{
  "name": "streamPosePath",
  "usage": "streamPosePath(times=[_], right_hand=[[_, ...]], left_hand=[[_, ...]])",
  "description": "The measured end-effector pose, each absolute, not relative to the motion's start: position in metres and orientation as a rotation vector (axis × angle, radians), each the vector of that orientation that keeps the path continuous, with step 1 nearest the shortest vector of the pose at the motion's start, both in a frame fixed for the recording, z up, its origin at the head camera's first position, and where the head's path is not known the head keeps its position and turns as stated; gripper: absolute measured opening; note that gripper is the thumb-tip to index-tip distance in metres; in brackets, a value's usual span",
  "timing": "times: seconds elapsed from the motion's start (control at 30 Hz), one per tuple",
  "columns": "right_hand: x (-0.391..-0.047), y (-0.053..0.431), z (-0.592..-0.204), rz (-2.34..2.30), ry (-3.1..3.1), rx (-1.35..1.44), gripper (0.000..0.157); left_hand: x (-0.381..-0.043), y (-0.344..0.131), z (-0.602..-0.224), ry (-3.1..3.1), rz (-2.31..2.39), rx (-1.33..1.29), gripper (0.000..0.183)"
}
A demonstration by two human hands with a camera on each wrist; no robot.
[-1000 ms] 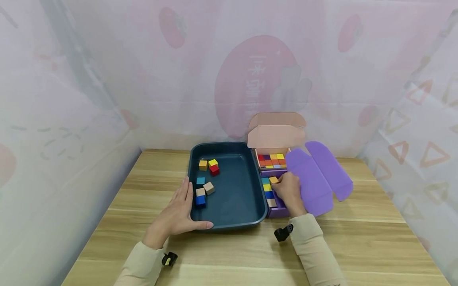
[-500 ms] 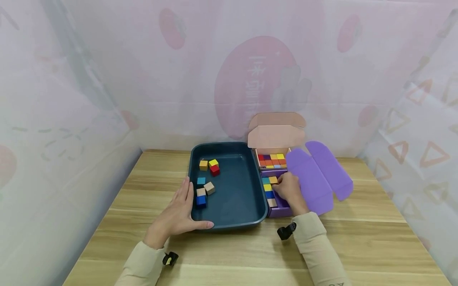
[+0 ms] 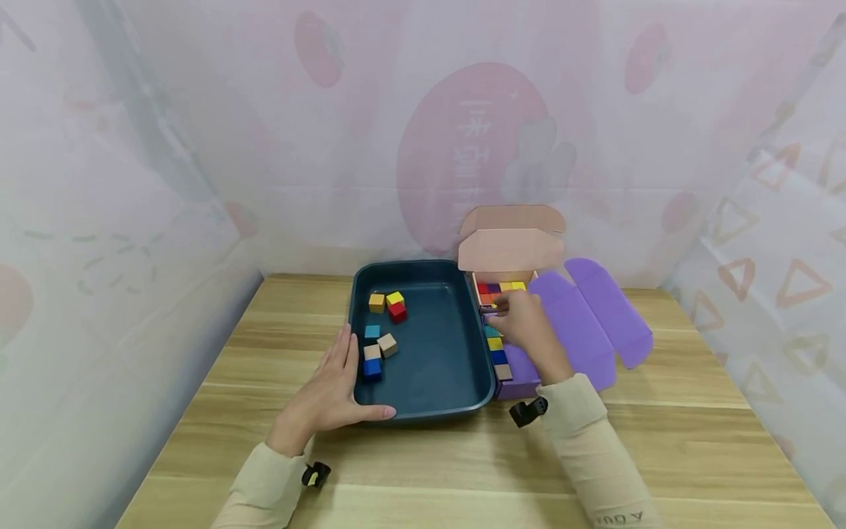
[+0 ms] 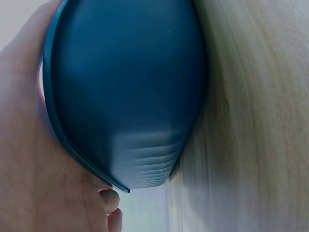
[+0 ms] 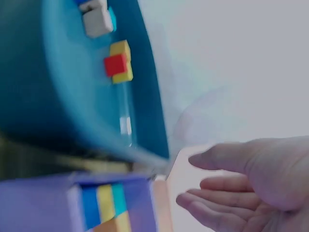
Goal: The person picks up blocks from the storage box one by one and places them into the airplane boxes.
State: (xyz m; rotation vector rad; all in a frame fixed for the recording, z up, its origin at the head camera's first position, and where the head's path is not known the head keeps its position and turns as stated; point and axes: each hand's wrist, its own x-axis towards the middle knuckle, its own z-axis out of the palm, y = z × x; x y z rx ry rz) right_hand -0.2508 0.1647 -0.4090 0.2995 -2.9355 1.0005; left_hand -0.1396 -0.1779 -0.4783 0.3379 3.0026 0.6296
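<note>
My left hand (image 3: pixel 320 397) lies with straight fingers along the near-left corner of a dark teal tray (image 3: pixel 432 413); in the left wrist view the palm meets the tray's rim (image 4: pixel 55 113). Inside the tray are an orange cube (image 3: pixel 377 303), a yellow cube (image 3: pixel 394 298), a red cube (image 3: pixel 398 313), a teal-blue cube (image 3: pixel 373 333), two plain wooden cubes (image 3: pixel 388 345) and a blue cube (image 3: pixel 373 369). Above the far end of a purple box (image 3: pixel 518 391) hovers my right hand (image 5: pixel 251 186), fingers loosely extended, nothing between them. Colored cubes (image 5: pixel 105 203) line one side of that box.
Behind the purple box stands a peach box (image 3: pixel 512 250) with its lid up, filled with several colored cubes (image 3: pixel 489 289). The purple lid (image 3: pixel 588 316) spreads rightward over the wooden table (image 3: pixel 700 411). Printed cloth (image 3: pixel 330 147) hangs behind.
My right hand was down in the purple box at an orange cube; it has lifted away and moved toward the peach box. My left hand stays on the tray's corner.
</note>
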Motion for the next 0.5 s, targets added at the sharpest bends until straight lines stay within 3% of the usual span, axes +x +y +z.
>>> streamPosePath(times=[0.27,0.5], right_hand=[[-0.249,0.127,-0.385,0.990,-2.948,0.601,0.040],[-0.257,0.091,-0.387,0.928,-2.983,0.810,0.039]], left_hand=[[-0.139,-0.177,-0.478,3.003,0.616,0.337,0.153],[-0.139,-0.177,-0.477,3.002,0.623,0.350,0.152]])
